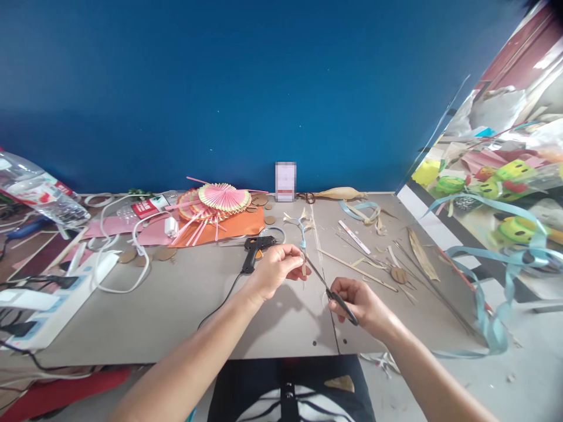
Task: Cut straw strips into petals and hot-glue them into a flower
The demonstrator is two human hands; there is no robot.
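A power strip (53, 299) lies at the table's (176, 316) left edge, bare board beside it. Farther back, pink paper fans (217, 199) and a glue gun (255, 249). The left hand (275, 269) pinches a thin strip (303, 261); the right hand (360, 305) grips scissors (329, 290), blades at the strip. Blue ribbon (501, 316) trails over the right edge.
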